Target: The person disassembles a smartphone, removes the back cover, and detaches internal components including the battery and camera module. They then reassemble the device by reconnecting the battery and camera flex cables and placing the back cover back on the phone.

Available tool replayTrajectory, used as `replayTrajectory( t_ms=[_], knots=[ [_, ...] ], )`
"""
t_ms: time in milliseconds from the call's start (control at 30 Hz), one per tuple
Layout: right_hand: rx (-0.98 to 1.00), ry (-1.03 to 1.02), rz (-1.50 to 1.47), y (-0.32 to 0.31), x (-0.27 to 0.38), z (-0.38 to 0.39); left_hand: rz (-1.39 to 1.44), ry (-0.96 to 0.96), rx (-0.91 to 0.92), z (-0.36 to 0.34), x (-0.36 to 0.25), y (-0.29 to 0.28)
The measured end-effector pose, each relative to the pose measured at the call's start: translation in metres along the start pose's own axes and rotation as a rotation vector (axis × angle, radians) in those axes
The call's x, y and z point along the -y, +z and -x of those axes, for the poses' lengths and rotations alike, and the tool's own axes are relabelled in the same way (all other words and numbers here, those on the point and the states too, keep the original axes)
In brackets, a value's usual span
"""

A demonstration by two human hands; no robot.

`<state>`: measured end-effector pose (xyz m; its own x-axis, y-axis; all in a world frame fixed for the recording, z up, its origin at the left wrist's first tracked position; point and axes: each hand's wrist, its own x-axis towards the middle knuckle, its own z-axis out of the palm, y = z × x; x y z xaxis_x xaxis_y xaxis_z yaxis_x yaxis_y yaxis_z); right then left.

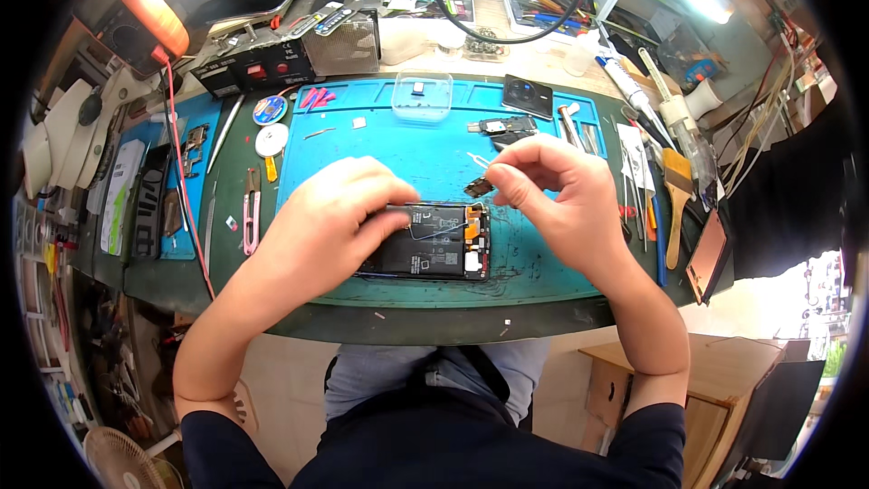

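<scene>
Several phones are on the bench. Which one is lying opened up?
The phone on the blue mat under the left hand shows its insides. The dark ones at far left are closed.

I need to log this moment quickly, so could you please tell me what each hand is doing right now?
Left hand: pressed on the opened black smartphone, holding it down.
Right hand: fingers pinching a small dark component.
</scene>
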<state>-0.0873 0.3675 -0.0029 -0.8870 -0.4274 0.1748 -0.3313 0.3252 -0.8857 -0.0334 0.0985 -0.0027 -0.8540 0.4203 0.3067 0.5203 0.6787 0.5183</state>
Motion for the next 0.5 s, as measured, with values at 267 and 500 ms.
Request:
replayTrajectory(
  t_ms=[267,500],
  knots=[
    [-0.023,0.079,-0.159,-0.002,-0.009,-0.002,0.040,-0.013,0.162,-0.002,0.007,-0.005],
    [0.160,0.061,-0.509,0.011,0.000,0.002,0.492,-0.194,0.031,-0.009,-0.016,-0.004]
  ],
)
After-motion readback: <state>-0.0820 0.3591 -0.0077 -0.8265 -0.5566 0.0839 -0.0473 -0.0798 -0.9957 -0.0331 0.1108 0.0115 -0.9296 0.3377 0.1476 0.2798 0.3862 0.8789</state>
